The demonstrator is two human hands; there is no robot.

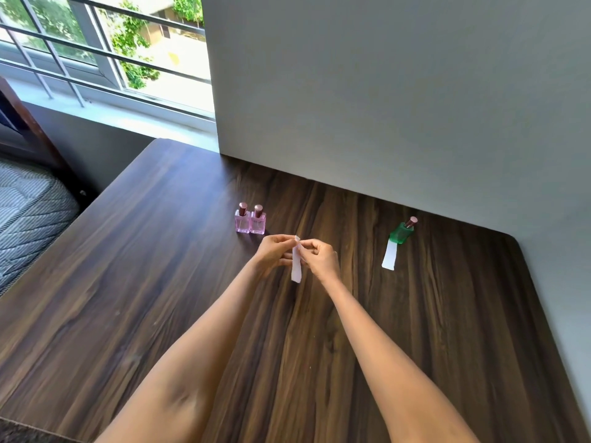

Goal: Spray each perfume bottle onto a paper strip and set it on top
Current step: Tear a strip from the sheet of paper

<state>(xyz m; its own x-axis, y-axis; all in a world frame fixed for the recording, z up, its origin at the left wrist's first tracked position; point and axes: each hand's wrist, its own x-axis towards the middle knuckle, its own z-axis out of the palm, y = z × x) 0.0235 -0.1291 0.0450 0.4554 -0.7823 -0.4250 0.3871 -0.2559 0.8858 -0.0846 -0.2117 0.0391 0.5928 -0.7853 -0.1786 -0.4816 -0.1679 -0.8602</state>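
Both my left hand [275, 251] and right hand [320, 258] pinch white paper strip [296, 266], readying it just beside two pink glass bottles [251, 220].

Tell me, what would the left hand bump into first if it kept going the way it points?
Probably the right hand: the left hand points across at it, both pinching one paper strip between them. Depth is hard to judge.

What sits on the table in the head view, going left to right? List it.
Left pink bottle → right pink bottle → left hand → held paper strip → right hand → flat paper strip → green bottle standing on its far end.
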